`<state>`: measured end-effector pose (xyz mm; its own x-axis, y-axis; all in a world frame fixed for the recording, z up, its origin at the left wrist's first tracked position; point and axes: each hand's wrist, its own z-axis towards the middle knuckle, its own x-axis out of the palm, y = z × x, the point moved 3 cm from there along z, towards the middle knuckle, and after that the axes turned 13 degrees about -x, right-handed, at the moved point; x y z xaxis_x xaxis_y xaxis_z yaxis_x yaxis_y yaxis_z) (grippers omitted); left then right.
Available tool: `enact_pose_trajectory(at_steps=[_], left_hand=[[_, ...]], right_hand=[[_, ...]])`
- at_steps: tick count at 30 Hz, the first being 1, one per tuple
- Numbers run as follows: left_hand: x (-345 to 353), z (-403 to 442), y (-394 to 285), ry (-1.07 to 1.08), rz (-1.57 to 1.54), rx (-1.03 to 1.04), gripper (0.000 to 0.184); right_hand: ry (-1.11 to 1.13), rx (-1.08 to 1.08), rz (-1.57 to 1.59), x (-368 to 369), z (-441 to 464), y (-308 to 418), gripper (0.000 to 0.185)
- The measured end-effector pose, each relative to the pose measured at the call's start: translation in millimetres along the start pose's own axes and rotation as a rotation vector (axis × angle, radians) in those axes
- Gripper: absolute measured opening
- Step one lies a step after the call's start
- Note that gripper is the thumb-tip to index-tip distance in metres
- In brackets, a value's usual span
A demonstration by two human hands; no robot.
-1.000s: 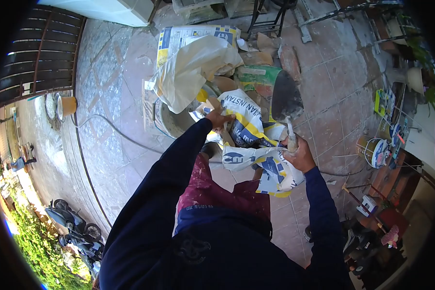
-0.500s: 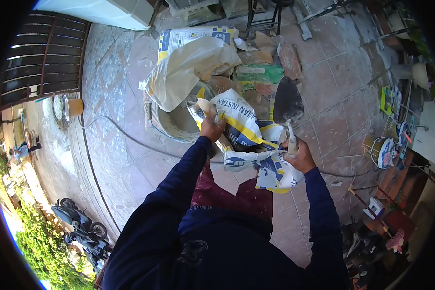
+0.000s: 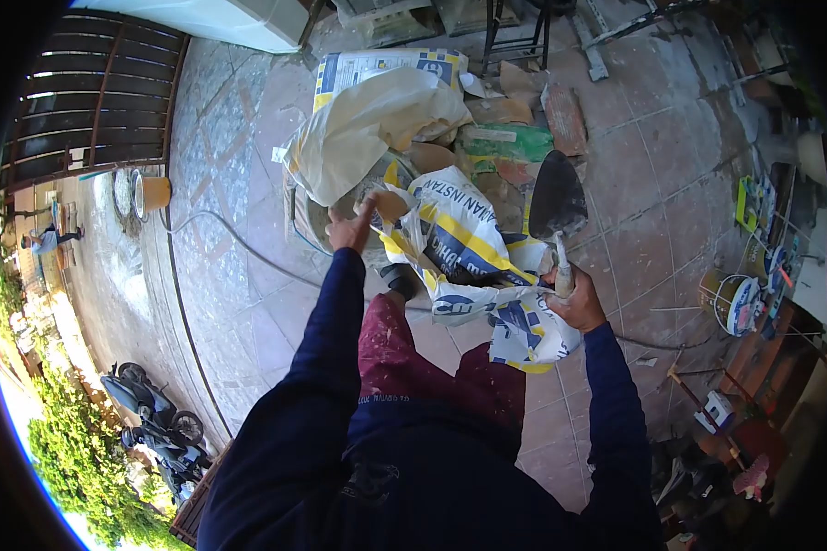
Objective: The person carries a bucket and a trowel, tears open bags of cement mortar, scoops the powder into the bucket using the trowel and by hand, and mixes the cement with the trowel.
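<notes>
My right hand [image 3: 574, 301] is closed around the handle of a trowel [image 3: 558, 197], its dark blade pointing away from me. That hand also lies against the edge of a torn paper cement bag [image 3: 459, 225], printed in white, yellow and blue, which sags in front of my legs. My left hand [image 3: 350, 226] has its fingers apart beside the bag's left edge and appears to hold nothing. Just beyond it stands a bucket [image 3: 314, 225], partly covered by a beige paper sheet [image 3: 368, 129]; its contents are mostly hidden.
Behind the bag lie another printed bag [image 3: 390, 69], a green wrapper [image 3: 505, 140] and a brick [image 3: 565, 119]. A hose [image 3: 239, 243] crosses the tiles. Buckets and tools [image 3: 740, 298] stand at right. Motorcycles [image 3: 156, 422], a planter [image 3: 153, 193] and a distant person [image 3: 46, 241] are at left.
My left hand has let go of the bag's edge and moved left towards the bucket, its fingers spreading. The right hand keeps the trowel. The view has shifted slightly.
</notes>
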<state>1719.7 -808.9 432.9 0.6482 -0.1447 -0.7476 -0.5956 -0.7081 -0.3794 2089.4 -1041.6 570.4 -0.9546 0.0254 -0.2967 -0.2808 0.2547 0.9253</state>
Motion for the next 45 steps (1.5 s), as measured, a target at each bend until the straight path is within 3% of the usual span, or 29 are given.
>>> enact_pose_trajectory(at_steps=[3,5,6,8,10,12,15,18,21,25,30,34,38,45], left_hand=[[17.8,15.9,-4.6,0.435,-0.224,-0.429,0.080],[43.3,17.5,-8.5,0.853,-0.243,-0.572,0.073],[53.5,24.0,-3.4,0.689,-0.012,-0.488,0.052],[103.0,75.9,32.7,0.654,0.646,0.103,0.041],[112.0,81.3,36.3,0.529,1.002,0.517,0.034],[84.3,44.0,29.2,0.382,1.086,0.712,0.030],[55.3,8.8,52.9,0.466,-0.409,0.001,0.030],[34.1,-43.3,33.4,0.483,-0.264,0.222,0.030],[56.9,-45.4,47.0,0.369,-0.040,0.509,0.030],[69.2,-61.5,33.3,0.569,-0.017,0.403,0.037],[93.8,-84.9,51.6,0.446,-0.015,0.532,0.028],[96.4,-128.9,27.3,0.594,0.027,0.439,0.024],[151.7,-153.2,15.5,0.545,0.112,0.494,0.030],[275.4,-213.0,-54.7,0.558,0.075,0.521,0.042]], right_hand=[[-0.004,0.004,-0.014,0.6,2.3,-4.1,0.034],[-0.001,-0.005,-0.035,0.2,2.3,-8.0,0.035],[-0.003,0.022,-0.027,0.8,1.4,-12.3,0.035],[-0.005,0.072,-0.011,2.1,1.4,-23.0,0.035],[0.005,0.036,-0.062,1.6,3.3,-26.3,0.036],[0.006,0.020,-0.072,2.7,5.2,-31.3,0.036],[-0.006,0.032,-0.046,5.2,5.8,-39.4,0.037],[0.001,0.037,-0.055,7.5,5.7,-46.1,0.037],[0.006,0.023,-0.059,13.6,7.7,-55.2,0.036],[0.008,0.021,-0.080,23.4,14.9,-58.8,0.035],[0.014,0.077,-0.124,10.4,4.9,-75.3,0.034],[-0.038,0.120,-0.125,-11.5,-20.7,-94.2,0.032],[-0.099,0.202,-0.120,-54.0,-46.2,-121.2,0.033],[-0.239,0.074,-0.149,-168.6,-69.5,-236.3,0.033]])
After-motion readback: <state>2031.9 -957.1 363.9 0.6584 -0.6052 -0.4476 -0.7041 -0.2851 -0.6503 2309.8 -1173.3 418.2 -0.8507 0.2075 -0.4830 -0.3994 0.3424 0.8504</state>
